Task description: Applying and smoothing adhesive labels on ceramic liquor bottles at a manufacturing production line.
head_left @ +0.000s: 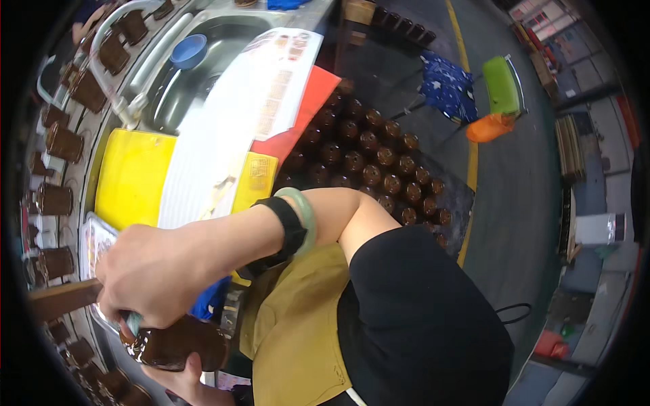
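Low at the left, a glossy dark brown jar [183,345] lies tilted on its side. My left hand [177,380] is closed round it from below, with the thumb up on its wall. Over the jar's left end, my right hand [152,271] is bent down with its fingers closed. A small pale blue-green piece [134,321], perhaps cloth or sponge, shows beneath those fingers. The jar's mouth is mostly hidden by the right hand. Behind that hand a wooden bar [64,300] runs in from the left; whether they touch, I cannot tell.
A steel sink [159,101] with a blue bowl [188,51] and a curved tap [105,74] is at the upper left. White sheets [223,128] and a yellow board [132,179] cover the near side. Brown jars stand along the left shelf [54,199] and in floor rows [369,142].
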`<state>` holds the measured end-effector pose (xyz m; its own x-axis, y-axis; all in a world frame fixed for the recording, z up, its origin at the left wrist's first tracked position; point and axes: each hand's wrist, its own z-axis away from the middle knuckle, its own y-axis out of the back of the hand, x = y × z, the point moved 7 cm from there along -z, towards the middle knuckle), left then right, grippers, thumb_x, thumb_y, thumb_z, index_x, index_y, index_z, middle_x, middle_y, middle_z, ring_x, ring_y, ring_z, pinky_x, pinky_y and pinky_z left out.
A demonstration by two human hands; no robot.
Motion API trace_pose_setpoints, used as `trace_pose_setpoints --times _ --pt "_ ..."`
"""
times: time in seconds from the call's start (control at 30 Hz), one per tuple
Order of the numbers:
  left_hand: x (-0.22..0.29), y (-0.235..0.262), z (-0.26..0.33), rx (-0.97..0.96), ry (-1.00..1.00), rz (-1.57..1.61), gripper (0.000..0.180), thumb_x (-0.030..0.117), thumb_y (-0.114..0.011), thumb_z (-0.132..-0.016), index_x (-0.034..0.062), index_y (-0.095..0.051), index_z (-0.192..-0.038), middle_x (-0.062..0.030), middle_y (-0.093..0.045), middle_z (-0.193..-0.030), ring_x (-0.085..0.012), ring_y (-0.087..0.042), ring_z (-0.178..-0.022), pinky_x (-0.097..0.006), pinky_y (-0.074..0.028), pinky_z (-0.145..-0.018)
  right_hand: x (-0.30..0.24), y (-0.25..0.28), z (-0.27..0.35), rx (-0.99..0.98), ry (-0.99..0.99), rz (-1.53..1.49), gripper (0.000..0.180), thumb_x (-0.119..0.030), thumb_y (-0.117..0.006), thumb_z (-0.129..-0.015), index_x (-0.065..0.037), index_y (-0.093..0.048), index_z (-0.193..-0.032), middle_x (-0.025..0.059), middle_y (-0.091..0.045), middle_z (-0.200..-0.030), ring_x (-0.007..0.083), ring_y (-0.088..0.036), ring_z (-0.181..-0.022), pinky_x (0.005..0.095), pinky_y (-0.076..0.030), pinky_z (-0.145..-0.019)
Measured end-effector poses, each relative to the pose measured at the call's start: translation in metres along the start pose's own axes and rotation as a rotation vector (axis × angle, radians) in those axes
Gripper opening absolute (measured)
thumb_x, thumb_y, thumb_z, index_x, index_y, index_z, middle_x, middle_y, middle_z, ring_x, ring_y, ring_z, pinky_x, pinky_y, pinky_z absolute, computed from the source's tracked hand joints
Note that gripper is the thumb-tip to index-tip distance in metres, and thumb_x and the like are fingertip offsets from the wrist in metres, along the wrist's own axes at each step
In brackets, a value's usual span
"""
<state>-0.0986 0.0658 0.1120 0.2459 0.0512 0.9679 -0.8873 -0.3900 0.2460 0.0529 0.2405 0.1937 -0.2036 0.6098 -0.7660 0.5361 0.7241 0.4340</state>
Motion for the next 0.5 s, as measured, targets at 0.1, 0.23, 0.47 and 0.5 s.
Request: trace_pose_setpoints --times 0.1,0.23,0.47,0.5 --pt "0.017 -0.019 -0.009 -0.131 -0.247 -0.317 0.107 0.031 -0.094 -0.066 -0.0054 -0.036 -0.148 -0.0172 -0.052 -0.135 -0.0274 -0.057 -0.122 -0.041 -0.046 -0.105 -0.012 0.008 0.045 -0.084 -0.065 0.055 0.016 -0.021 -0.07 -0.076 -0.011 -0.077 -0.087 0.013 -0.067 -0.088 0.0344 -0.068 -0.083 0.0451 -0.054 -0.072" --pt "0.055 -0.077 -0.012 -0.096 -0.439 -0.391 0.118 0.047 -0.089 -0.065 -0.0054 -0.03 -0.152 -0.0217 -0.043 -0.149 -0.0326 -0.046 -0.135 -0.048 -0.036 -0.114 -0.026 0.054 0.121 0.324 -0.075 0.199 0.018 -0.009 -0.071 -0.071 -0.012 -0.076 -0.088 0.009 -0.064 -0.086 0.0303 -0.067 -0.084 0.0411 -0.053 -0.071" --pt "-0.145 0.038 0.069 -0.422 -0.091 0.72 0.089 0.068 -0.032 -0.101 -0.0109 -0.044 -0.14 -0.0273 -0.054 -0.137 -0.0344 -0.06 -0.117 -0.043 -0.048 -0.105 -0.076 0.18 0.423 0.952 -0.786 0.85 0.019 -0.018 -0.068 -0.094 -0.001 -0.073 -0.098 0.0154 -0.071 -0.1 0.0291 -0.069 -0.091 0.036 -0.053 -0.08" --pt "-0.149 -0.006 0.099 -0.553 0.133 1.021 0.089 0.068 -0.038 -0.1 -0.0111 -0.042 -0.141 -0.0276 -0.054 -0.137 -0.0342 -0.061 -0.114 -0.041 -0.049 -0.104 -0.08 0.182 0.474 1.066 -0.752 0.93 0.021 -0.02 -0.068 -0.095 -0.001 -0.073 -0.1 0.0155 -0.071 -0.1 0.0299 -0.069 -0.091 0.0362 -0.052 -0.081"
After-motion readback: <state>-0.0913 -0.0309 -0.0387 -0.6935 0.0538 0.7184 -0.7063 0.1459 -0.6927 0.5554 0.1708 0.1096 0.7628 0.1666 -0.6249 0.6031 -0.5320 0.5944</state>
